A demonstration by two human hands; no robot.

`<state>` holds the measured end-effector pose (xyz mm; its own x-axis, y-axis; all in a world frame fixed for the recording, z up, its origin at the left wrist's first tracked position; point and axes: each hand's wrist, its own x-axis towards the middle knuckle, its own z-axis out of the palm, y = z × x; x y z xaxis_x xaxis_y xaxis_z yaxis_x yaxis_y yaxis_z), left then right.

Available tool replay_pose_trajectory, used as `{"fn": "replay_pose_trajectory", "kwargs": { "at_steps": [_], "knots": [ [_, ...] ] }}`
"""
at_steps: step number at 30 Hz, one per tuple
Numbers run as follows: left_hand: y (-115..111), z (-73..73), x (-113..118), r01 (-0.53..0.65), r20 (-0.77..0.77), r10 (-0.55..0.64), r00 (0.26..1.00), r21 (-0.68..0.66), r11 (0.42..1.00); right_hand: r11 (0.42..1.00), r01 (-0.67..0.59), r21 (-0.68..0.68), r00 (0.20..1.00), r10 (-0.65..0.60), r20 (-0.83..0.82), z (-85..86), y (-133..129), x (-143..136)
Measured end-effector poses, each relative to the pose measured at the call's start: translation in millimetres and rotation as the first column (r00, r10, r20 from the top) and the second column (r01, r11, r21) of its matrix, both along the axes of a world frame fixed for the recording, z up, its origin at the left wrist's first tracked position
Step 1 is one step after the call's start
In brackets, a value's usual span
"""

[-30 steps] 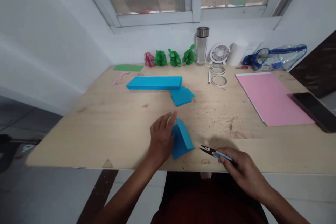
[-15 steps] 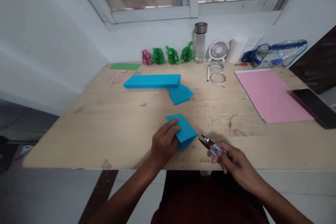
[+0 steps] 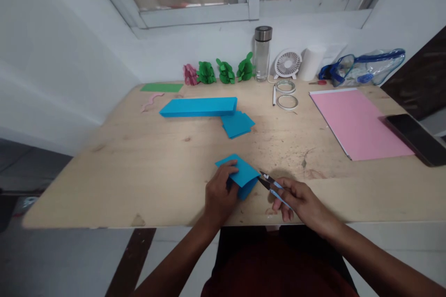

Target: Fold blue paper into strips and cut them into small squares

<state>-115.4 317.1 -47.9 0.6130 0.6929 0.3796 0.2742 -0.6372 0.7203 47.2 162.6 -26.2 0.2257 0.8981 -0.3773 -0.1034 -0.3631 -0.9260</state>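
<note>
Close to the table's front edge, my left hand (image 3: 223, 190) grips a folded piece of blue paper (image 3: 242, 171), thumb below and fingers on top. Its two layers stand apart toward the right. My right hand (image 3: 296, 199) is closed around small thread snips (image 3: 275, 188) with dark blades and light-blue handles. The blades are parted at the paper's right corner, one seemingly between the layers; whether they touch is hard to tell. Beyond my hands lie a small stack of blue paper squares (image 3: 237, 124) and a long folded blue paper strip (image 3: 198, 106).
Along the wall stand green paper shapes (image 3: 226, 72), a pink one (image 3: 190, 75), a glass bottle (image 3: 262, 55) and a white fan (image 3: 288, 64). Tape rolls (image 3: 287, 102), pink paper (image 3: 362, 125), a phone (image 3: 418, 139) and a clear pouch (image 3: 365, 68) lie rightward.
My right hand has moved left with the snips, bringing the blades to the corner of the folded paper. My left hand keeps its hold. The whole view has shifted slightly.
</note>
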Motion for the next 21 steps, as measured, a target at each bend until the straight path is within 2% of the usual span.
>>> {"fn": "replay_pose_trajectory", "kwargs": {
  "at_steps": [9, 16, 21],
  "knots": [
    [-4.1, 3.5, -2.5, 0.036, 0.020, -0.034, 0.999, -0.091, 0.995, 0.993, 0.121, -0.015, 0.992, -0.121, -0.028, 4.5, 13.0, -0.9],
    [-1.4, 6.7, -1.5, 0.082, 0.039, -0.078, 0.996, -0.117, 0.990, 0.973, 0.229, -0.045, 0.955, -0.233, -0.183, 12.4, 18.7, -6.6],
    [-1.3, 14.7, -5.5, 0.219, 0.118, -0.201, 0.972, -0.166, 0.962, 0.964, 0.267, -0.014, 0.946, -0.265, -0.185, 14.0, 18.7, -7.4]
  ]
}}
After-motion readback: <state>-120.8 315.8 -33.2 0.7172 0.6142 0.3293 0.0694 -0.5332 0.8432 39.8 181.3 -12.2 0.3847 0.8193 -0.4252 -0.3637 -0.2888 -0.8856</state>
